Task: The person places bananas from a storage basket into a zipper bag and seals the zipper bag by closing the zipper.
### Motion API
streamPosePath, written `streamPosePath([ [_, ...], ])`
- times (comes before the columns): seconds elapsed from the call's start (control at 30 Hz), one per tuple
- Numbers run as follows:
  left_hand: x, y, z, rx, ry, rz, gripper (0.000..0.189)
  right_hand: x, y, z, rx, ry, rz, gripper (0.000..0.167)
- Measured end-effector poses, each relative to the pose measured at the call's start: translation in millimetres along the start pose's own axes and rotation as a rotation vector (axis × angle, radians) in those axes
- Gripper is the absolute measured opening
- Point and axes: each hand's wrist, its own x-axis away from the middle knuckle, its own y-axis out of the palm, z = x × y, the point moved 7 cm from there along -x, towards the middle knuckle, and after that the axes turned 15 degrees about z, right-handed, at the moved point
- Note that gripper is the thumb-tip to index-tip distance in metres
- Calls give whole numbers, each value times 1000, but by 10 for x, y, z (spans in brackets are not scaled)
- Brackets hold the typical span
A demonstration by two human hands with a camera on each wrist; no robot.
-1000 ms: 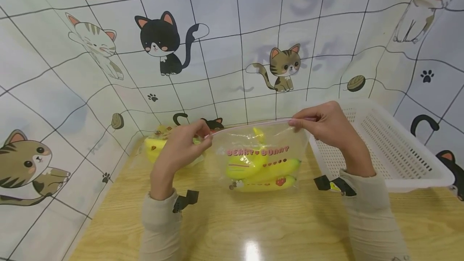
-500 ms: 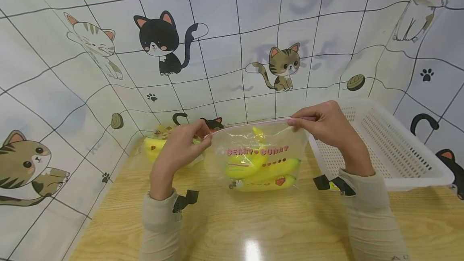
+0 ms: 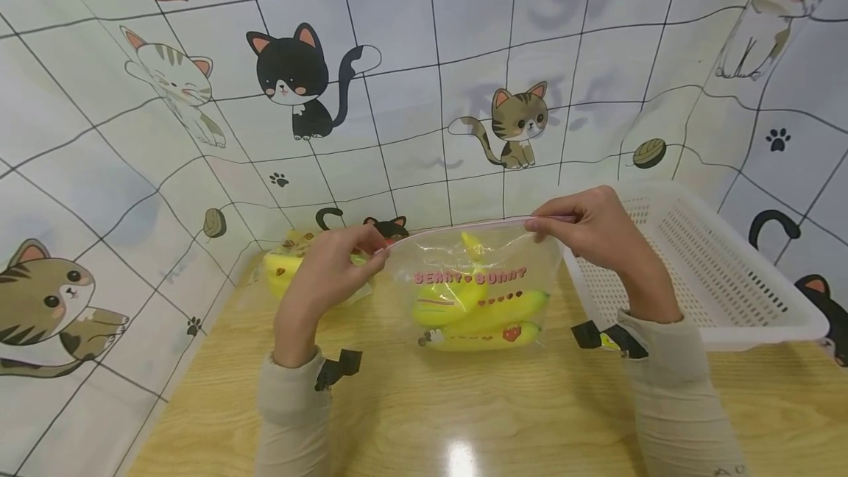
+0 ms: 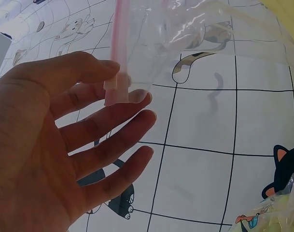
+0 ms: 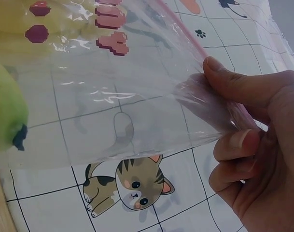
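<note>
A clear zip bag [image 3: 404,293] with pink "Berry Bunny" lettering hangs upright between both hands in the head view. Inside it lie several yellow bananas [image 3: 493,341], some with greenish tips. My left hand [image 3: 331,267] pinches the bag's top left corner by the pink zip strip [image 4: 119,48], between thumb and forefinger, the other fingers spread. At the top right corner my right hand [image 3: 599,230] pinches the same strip between thumb and fingers. In the right wrist view, a green-tipped banana [image 5: 7,106] shows through the film near that corner.
Behind my left hand, another clear bag [image 3: 281,271] with yellow contents rests on the wooden table [image 3: 424,418]. A white perforated basket [image 3: 762,337] stands at the right. A cat-print sheet [image 3: 411,94] covers the back and sides.
Both hands keep their pinch on the bag's top corners and barely shift. The bag and bananas stay in almost the same place.
</note>
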Motion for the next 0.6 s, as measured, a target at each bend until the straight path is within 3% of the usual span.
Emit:
streamPosePath([
  [0.37,3,27,14,-38,42,34,4,12,-6,14,4,7,2,8],
  [0.6,6,30,13,-49,35,32,5,10,-8,8,4,-8,-6,10],
])
